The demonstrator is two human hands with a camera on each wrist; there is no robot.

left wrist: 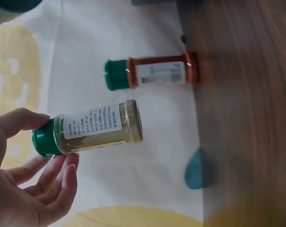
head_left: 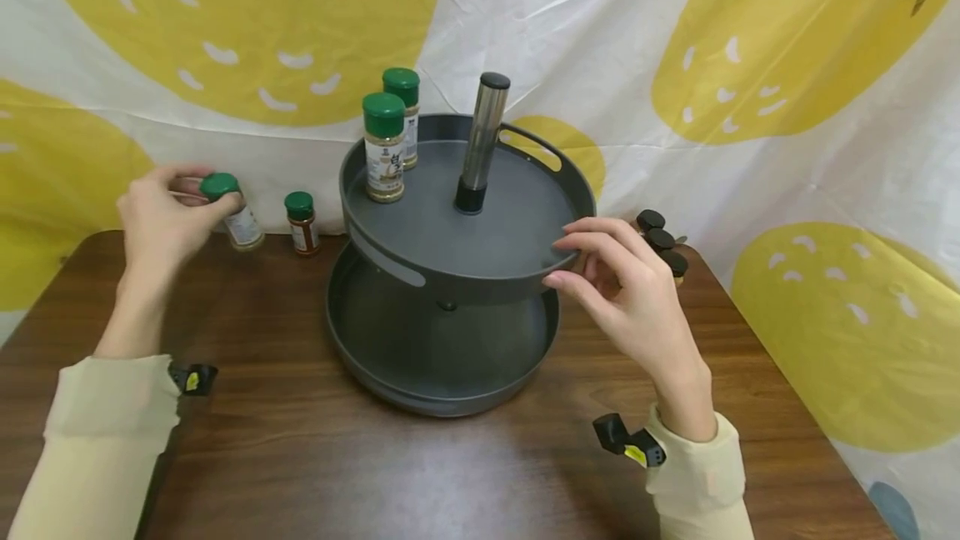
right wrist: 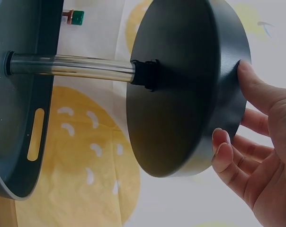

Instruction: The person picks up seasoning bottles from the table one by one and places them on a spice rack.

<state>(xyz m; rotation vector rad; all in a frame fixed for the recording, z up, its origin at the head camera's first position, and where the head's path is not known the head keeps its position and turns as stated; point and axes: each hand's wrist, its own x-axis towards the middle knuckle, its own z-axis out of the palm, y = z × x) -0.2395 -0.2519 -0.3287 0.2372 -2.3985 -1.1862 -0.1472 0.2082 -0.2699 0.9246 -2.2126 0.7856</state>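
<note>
My left hand [head_left: 168, 211] pinches a spice jar [left wrist: 98, 126] by its green cap, fingers on one side and thumb on the other. The jar holds tan powder and tilts a little, lifted off the table in the left wrist view. Beside it stands a green-capped jar of red spice [head_left: 302, 225]. At the right, my right hand [head_left: 626, 286] holds the rim of the upper tray of a dark grey two-tier rack [head_left: 480, 273], thumb outside the wall and fingertips over the edge. Two green-capped jars, the nearer one [head_left: 385, 152] labelled, stand on that tray's left side.
A metal post [head_left: 486, 136] rises from the upper tray. Below is the wider-looking lower tray [head_left: 442, 402]. Several black-capped jars [head_left: 660, 242] stand behind my right hand. The wooden table [head_left: 315, 473] meets a lemon-print cloth [head_left: 570, 40] at the back.
</note>
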